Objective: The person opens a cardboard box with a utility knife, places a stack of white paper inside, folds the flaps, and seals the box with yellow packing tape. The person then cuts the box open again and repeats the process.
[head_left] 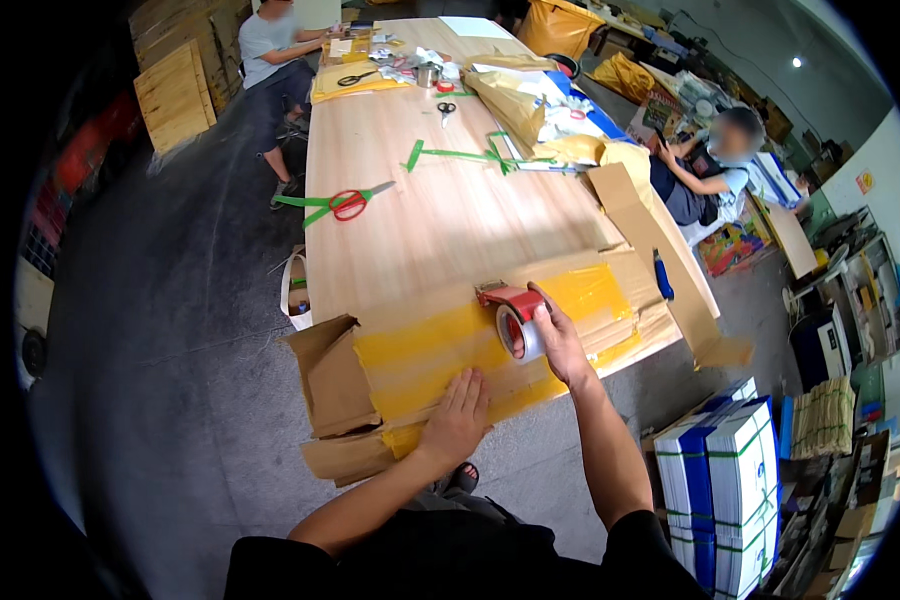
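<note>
My right hand (562,345) grips a red tape dispenser (515,299) fitted with a wide roll of tape, held over a flattish cardboard package (435,345). Broad bands of yellow tape cover much of the package's upper face. My left hand (455,418) lies flat on its near side, fingers stretched out and holding nothing. At the package's left end, brown cardboard flaps (335,385) stand open. To the right, a blue utility knife (662,275) rests on a long strip of cardboard (638,222).
Red-handled scissors (348,204) and green strapping (450,153) lie on the wooden table (390,260). Brown paper packaging (505,100) covers its far right. One person (275,50) sits far left, another (700,170) at right. Strapped white-and-blue stacks (720,490) stand on the floor.
</note>
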Motion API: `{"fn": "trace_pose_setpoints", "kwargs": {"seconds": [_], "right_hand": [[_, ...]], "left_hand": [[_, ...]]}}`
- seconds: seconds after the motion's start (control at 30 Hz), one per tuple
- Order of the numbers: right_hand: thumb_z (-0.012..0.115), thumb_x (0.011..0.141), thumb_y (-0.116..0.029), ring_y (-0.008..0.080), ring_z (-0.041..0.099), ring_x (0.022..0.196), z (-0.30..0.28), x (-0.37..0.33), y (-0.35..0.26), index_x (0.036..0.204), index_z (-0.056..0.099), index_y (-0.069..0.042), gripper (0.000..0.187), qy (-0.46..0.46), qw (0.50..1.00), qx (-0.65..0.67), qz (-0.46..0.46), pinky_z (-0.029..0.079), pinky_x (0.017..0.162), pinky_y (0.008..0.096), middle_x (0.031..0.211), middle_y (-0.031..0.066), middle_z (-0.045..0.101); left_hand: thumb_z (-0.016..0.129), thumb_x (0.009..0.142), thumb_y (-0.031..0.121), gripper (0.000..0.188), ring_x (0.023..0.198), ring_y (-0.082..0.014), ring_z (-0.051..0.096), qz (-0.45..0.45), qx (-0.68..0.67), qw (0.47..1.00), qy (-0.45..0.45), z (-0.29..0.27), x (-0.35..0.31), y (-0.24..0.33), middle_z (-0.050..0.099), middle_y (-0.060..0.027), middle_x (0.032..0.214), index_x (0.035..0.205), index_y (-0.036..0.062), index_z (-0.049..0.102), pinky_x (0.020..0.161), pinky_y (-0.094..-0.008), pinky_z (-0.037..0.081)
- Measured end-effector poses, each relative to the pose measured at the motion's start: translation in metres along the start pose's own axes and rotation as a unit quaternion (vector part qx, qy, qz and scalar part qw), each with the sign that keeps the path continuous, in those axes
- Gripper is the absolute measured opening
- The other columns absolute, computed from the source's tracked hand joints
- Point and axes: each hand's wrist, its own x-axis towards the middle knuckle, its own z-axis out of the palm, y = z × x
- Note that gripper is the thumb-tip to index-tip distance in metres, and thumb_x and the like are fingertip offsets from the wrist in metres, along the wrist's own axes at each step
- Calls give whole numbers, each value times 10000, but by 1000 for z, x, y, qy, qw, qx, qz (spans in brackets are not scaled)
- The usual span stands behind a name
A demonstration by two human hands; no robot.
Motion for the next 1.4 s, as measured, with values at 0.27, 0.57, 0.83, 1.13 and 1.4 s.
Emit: {"fn": "trace_pose_setpoints", "kwargs": {"seconds": [0.27,0.57,0.83,1.13,1.4], "right_hand": [[508,1023,-326,138,604,632,-16,-119,-3,1500,308,-6,608,25,998,-46,31,516,614,276,916,87,624],[553,1005,-244,121,593,665,-30,-248,63,1525,290,-67,610,74,995,-13,64,515,615,267,969,73,612],[557,961,-470,313,686,703,2,-212,30,1399,452,-73,601,52,857,-513,18,551,655,418,801,179,688],[658,924,-323,221,654,892,-31,-271,109,1274,542,66,537,107,974,-75,183,520,806,369,1000,139,676],[550,1006,-248,155,618,709,3,-242,16,1446,330,80,591,129,978,115,117,530,601,297,938,127,627]], "left_hand": [[692,799,401,790,1387,-404,346,7,0,1000,-8,3,4,1,394,-284,1454,1351,-102,437,1182,-482,239],[741,773,398,856,1365,-450,338,20,28,999,-17,-9,18,7,397,-320,1416,1361,-122,399,1166,-510,243],[712,777,560,928,1293,-502,374,-139,136,981,-21,23,74,62,419,-339,1341,1363,-88,400,1111,-562,275],[708,780,543,960,1400,-432,293,-22,78,995,-67,-17,10,11,336,-324,1472,1429,-69,353,1148,-564,201],[694,786,530,870,1353,-424,394,-45,121,992,-6,-29,-80,-35,440,-293,1418,1337,-100,458,1143,-510,294]]}}
